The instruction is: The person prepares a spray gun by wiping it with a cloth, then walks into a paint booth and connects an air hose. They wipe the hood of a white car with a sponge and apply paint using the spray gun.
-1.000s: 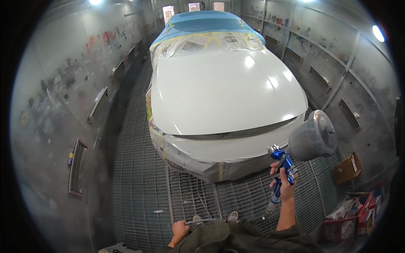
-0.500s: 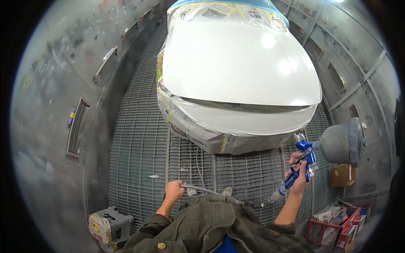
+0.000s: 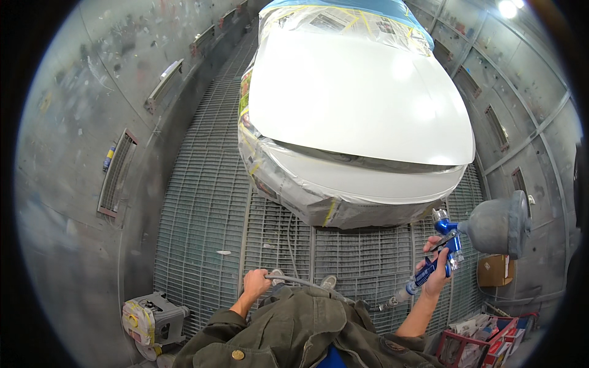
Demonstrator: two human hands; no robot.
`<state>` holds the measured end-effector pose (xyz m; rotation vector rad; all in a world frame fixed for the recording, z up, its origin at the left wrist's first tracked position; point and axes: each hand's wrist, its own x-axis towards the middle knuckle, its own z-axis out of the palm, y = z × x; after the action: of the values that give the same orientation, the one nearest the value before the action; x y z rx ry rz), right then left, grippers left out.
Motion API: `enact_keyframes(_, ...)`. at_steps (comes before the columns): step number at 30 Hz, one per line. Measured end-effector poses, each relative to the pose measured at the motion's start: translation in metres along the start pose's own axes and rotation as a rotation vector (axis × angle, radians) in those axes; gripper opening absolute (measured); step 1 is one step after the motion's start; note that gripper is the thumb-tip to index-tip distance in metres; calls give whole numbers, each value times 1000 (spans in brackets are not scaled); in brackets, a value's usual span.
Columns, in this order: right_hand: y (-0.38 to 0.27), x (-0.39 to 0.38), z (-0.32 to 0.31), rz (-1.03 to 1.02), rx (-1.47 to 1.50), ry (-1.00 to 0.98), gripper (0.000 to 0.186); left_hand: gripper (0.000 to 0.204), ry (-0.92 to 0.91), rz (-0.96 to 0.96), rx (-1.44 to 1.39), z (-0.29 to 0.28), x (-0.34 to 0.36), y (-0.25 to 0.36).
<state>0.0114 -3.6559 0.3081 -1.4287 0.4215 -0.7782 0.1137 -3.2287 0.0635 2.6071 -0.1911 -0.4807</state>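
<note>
My right hand (image 3: 434, 273) is closed around the handle of a blue spray gun (image 3: 450, 236), its fingers at the trigger. A grey paint cup (image 3: 494, 227) is fixed to the gun and leans out to the right. From the handle's lower end a grey air hose (image 3: 300, 281) runs across in front of my jacket. My left hand (image 3: 255, 283) is closed round that hose at the left. Ahead of both hands stands a car with a glossy white hood (image 3: 356, 98) and white bumper (image 3: 350, 181), apart from the gun. Masking film and paper (image 3: 276, 181) wrap its side and lower front.
Metal grating (image 3: 202, 202) forms the floor, with grey walls on both sides. A taped grey step stool (image 3: 153, 319) stands at lower left. At lower right are a cardboard box (image 3: 494, 270) and a red rack (image 3: 472, 343) of papers. The hose trails toward the car.
The view has tilted, and the car now sits slightly lower and farther right in it. Both hands keep their holds on the spray gun and the hose.
</note>
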Motion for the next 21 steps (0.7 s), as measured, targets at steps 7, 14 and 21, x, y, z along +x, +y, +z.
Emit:
enact_keyframes(7,-14,1,22,15,-1,-21,37,33,-4,-19,-18,1,-3,-2)
enact_keyframes(14,-13,2,30,6,13,-41,36,37,-4,-53,-25,0,-7,-4)
enact_keyframes(21,-8,5,33,4,7,-76,35,32,-17,-78,-67,-3,-9,-3)
